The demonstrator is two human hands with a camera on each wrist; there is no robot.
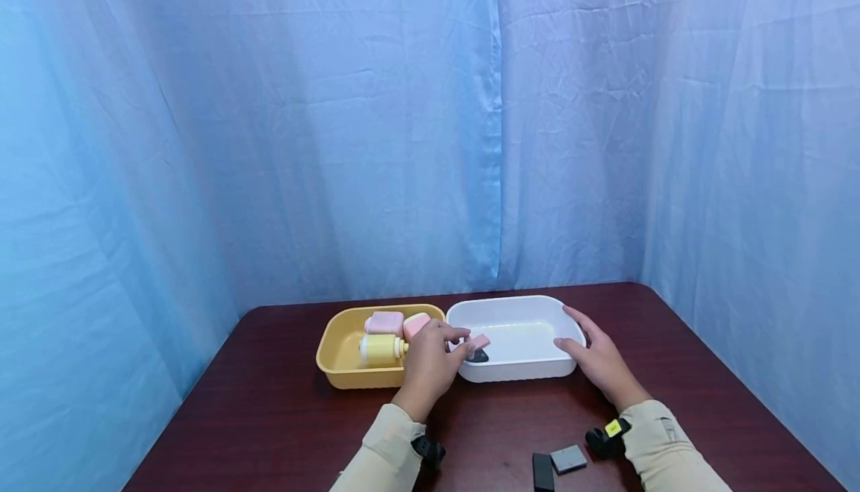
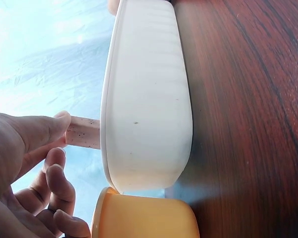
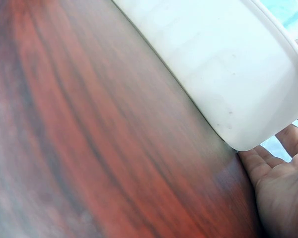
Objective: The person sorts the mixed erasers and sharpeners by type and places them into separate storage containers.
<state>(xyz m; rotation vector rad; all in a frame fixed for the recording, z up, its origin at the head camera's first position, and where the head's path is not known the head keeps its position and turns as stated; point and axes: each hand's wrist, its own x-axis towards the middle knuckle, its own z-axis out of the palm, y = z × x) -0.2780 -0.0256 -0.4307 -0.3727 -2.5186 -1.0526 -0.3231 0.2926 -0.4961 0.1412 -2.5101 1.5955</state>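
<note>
My left hand (image 1: 430,367) pinches a small pink block (image 1: 479,342) between thumb and fingers, over the left end of the white bin (image 1: 513,372). In the left wrist view the block (image 2: 83,133) looks speckled, and its far end is hidden behind the bin wall. Below it, inside the bin, lies a small dark piece (image 1: 480,357), partly covered by my hand. At the bin's right end my right hand (image 1: 602,361) grips the rim, thumb over the edge and fingers around the outside. The right wrist view shows its fingers (image 3: 258,161) close against the bin's corner.
A yellow bin (image 1: 356,380) adjoins the white one on the left. It holds a yellow bottle-shaped item (image 1: 381,349) and two pink-and-white items (image 1: 386,322). Near the table's front lie a black block (image 1: 543,471) and a grey square piece (image 1: 568,458). Blue curtains surround the table.
</note>
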